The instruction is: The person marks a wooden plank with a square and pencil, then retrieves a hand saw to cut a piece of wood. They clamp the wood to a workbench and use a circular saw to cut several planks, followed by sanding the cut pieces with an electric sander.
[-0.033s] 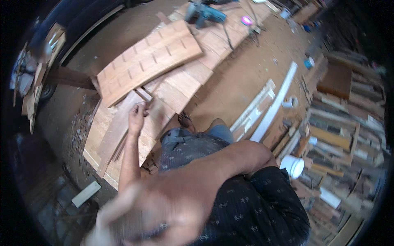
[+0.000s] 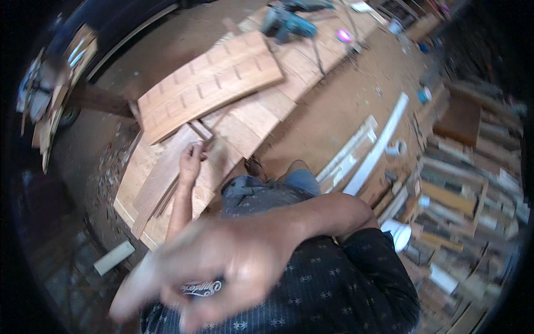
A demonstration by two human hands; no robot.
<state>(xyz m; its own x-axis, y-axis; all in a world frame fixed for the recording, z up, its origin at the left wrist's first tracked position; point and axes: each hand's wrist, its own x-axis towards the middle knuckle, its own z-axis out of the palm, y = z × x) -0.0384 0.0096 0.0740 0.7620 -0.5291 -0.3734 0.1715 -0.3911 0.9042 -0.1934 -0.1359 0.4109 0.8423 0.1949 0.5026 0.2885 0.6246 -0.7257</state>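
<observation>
Two hands in view, and what a contrast between them! The left hand [image 2: 192, 160] is over the table [image 2: 253, 125], fingers curled, close by two short wooden strips [image 2: 204, 130] lying side by side; whether that grip has closed on anything, I cannot tell from here. Beneath and beside it runs one wide brown board [image 2: 161, 172], slanting down the table, with narrow strips [image 2: 168, 195] along its right edge, too blurred to count. And across the chest, big and smeared in the foreground, comes the right hand [image 2: 222, 256]: its grip is loose and open, thumb apart from the fingers, nothing visible in it, well apart from the wood. Just above the short strips lies one large slotted panel [image 2: 208, 89], tilted across the table, two rows of dark slots on its face, the exact number lost in blur. Further up the table, one teal power tool [image 2: 295, 28] and one glowing pink disc [image 2: 344, 37]. Down on the floor to the right, two long pale lengths lie side by side: one patchy strip [image 2: 350, 147], one smooth white strip [image 2: 381, 142]. Near them, one white bucket [image 2: 397, 235]!
</observation>
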